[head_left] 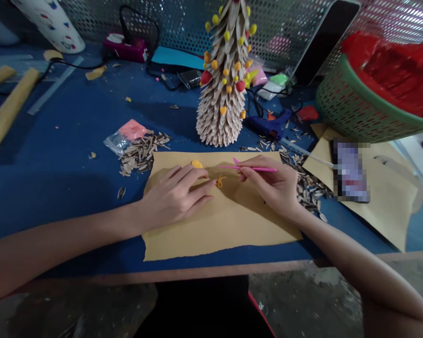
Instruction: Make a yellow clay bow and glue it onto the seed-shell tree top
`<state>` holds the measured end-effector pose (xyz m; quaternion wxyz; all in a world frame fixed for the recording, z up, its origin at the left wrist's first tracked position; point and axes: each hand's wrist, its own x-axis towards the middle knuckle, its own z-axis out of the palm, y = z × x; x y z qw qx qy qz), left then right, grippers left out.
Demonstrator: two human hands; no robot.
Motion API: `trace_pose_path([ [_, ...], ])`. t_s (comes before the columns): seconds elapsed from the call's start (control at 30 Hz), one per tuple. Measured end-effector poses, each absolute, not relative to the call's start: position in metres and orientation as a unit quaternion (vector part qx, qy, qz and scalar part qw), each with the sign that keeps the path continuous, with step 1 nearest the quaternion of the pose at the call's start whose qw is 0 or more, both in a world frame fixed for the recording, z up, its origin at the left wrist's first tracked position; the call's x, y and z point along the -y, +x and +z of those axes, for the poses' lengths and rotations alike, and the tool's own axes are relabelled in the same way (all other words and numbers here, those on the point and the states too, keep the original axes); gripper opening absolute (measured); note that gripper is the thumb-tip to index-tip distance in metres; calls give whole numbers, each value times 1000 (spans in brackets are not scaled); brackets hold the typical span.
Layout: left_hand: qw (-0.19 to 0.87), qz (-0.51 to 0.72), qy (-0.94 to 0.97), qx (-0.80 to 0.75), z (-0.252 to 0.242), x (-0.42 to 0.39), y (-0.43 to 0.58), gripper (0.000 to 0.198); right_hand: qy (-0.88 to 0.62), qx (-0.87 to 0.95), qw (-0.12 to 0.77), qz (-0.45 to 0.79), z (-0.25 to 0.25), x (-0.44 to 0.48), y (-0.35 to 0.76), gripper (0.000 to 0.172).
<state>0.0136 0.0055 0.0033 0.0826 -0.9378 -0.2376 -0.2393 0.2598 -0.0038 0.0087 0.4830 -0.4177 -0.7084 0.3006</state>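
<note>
- Blue table [81,136]: its near edge runs across the foreground.
- Brown sheet [204,239]: lies flat close to that edge.
- Green basket [364,105]: at the table's far right corner, red material inside.
- Cone tree [221,112]: upright beyond the sheet's far edge, dotted with yellow, orange and red pieces.
- Left hand [178,195]: palm down on the sheet's left half, well apart from the right; whether its fingertips grip the loop cannot be told.
- Right hand [277,185]: over the sheet's right half, thumb and fingers pinching the pink tool.
- Glue gun [270,124]: beyond the sheet's far right corner.
- Pink tool [264,169]: tip pointing left, above the sheet.
- Yellow disc [196,164]: near the sheet's far edge, beside the left fingers.
- Orange loop [220,181]: mid-sheet, at the left fingertips.
</note>
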Motion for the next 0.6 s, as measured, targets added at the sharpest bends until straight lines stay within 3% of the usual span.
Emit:
trace_pose_path([
  [0.3,62,-240,-936,251,-2,-5,13,21,-453,673,476,338,10,3,257,10],
  [0.6,-62,-287,-912,286,0,-14,13,17,-474,685,454,316,12,2,265,7],
])
